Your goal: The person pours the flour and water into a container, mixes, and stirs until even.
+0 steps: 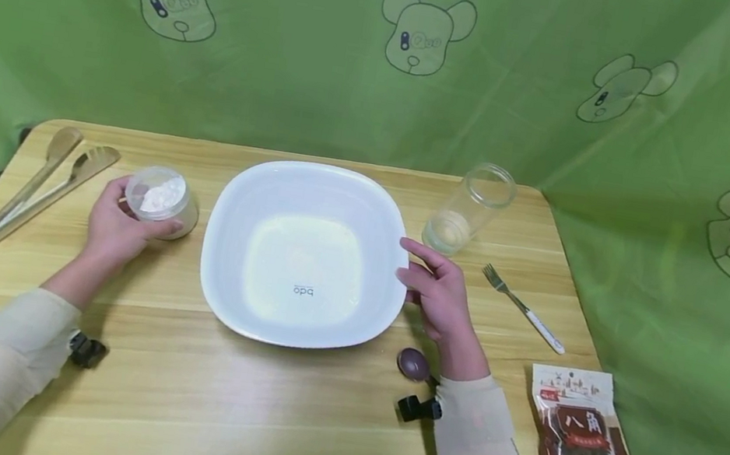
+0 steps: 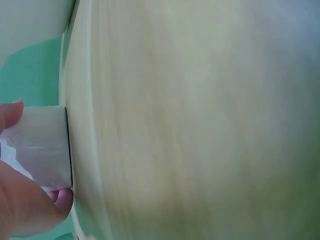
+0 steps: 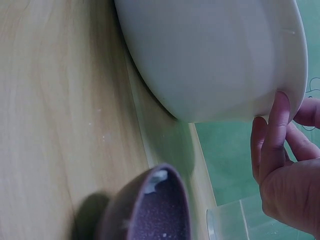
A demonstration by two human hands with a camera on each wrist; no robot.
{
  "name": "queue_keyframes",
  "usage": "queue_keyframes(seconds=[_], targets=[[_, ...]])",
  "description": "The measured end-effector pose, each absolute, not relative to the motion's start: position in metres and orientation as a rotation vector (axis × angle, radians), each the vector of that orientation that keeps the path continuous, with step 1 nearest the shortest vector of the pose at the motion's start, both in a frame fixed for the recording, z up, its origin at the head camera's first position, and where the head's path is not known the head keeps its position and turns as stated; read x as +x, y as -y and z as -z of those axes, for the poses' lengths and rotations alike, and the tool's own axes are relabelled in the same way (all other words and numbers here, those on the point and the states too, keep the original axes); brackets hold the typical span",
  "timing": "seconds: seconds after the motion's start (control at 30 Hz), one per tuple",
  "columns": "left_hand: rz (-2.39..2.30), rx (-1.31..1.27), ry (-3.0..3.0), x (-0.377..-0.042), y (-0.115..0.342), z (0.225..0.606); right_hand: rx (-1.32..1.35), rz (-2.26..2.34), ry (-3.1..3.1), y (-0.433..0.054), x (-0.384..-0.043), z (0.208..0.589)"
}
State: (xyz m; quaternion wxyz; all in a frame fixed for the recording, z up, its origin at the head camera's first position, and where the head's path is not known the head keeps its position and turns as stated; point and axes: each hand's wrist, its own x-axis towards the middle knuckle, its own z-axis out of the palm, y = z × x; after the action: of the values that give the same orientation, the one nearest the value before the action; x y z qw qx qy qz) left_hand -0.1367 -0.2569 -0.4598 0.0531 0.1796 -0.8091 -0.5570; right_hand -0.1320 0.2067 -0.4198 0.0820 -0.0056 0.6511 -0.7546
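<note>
My left hand (image 1: 118, 222) holds a clear jar (image 1: 185, 220) of white powder, fingers and thumb around its sides. In the left wrist view the jar (image 2: 42, 145) stands at the tabletop between thumb and fingers. At the right side of a white basin (image 1: 214, 291), my right hand (image 1: 441, 294) pinches the rim. The right wrist view has the fingers (image 3: 274, 135) on both sides of that rim, against the basin's outer wall (image 3: 210, 55). Printed lettering shows on the basin's floor, with nothing lying in it.
Wooden-toned and metal utensils (image 1: 34, 190) lie at the far left. A tall glass (image 1: 474, 205) stands behind the right hand, with a fork (image 1: 523, 308) to its right. A dark purple spoon (image 1: 414, 364) sits by the right wrist. A brown spice packet (image 1: 589, 454) lies front right.
</note>
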Motion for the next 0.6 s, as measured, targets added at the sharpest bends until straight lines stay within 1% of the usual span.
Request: queue_keyframes(seconds=[0.37,0.6], targets=[[1.747,0.558,2.430,-0.139,0.251,0.457,-0.021,2.273,-1.954,-0.209,-0.130,0.419],[1.723,0.563,2.460,-0.134,0.253,0.448,-0.011,2.262,-2.002,-0.207,-0.130,0.420]])
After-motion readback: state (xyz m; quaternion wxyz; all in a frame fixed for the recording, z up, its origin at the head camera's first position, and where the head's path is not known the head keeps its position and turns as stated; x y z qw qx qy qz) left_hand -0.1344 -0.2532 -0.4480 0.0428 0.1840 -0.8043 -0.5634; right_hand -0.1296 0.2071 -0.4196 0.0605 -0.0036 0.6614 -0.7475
